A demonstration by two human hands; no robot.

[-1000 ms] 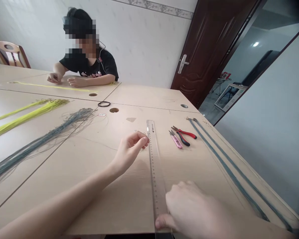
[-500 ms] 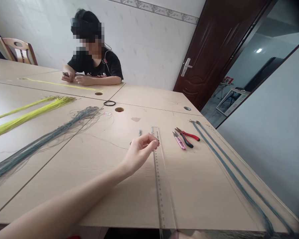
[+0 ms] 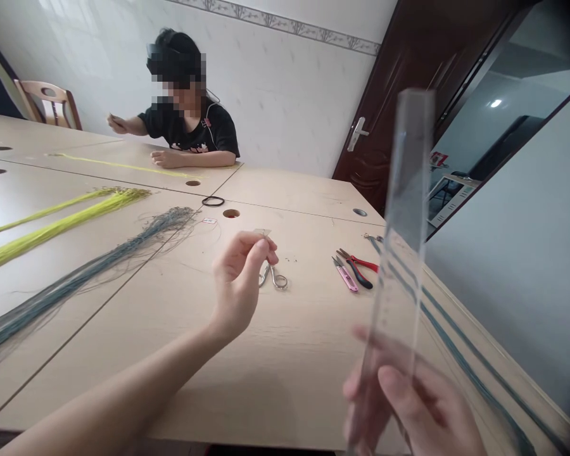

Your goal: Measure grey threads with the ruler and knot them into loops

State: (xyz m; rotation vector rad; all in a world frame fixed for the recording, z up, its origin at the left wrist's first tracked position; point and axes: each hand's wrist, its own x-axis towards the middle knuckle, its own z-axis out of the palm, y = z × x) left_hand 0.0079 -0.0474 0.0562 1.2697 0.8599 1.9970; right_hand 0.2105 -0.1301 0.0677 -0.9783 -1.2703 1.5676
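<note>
Marbled white wall [image 3: 285,95] and a dark wooden door [image 3: 380,145] close off the room behind the pale bench [image 3: 285,361]. Across it, another person [image 3: 204,136] sits with one arm stretched out.

From my end of the feed, I have the clear ruler [image 3: 390,272] in the right hand [image 3: 422,405], lifted off the bench and tilted slightly from upright, its top end in front of the doorway. My thumb lies over the front face, and the fingers show through the plastic from behind. I judge it light and stiff, smooth enough to slip and likely brittle if bent; I'd grip it flat across the width near the lower end, as now, or closer to mid-length for less wobble.

My left hand [image 3: 242,272] is drawn narrow, thumb against fingertips; I can't tell whether something tiny is pinched there. Metal scissors [image 3: 272,271] lie just beyond it, partly hidden. Pink snips [image 3: 346,275] and red-and-black pliers [image 3: 358,273] lie left of the ruler.
</note>
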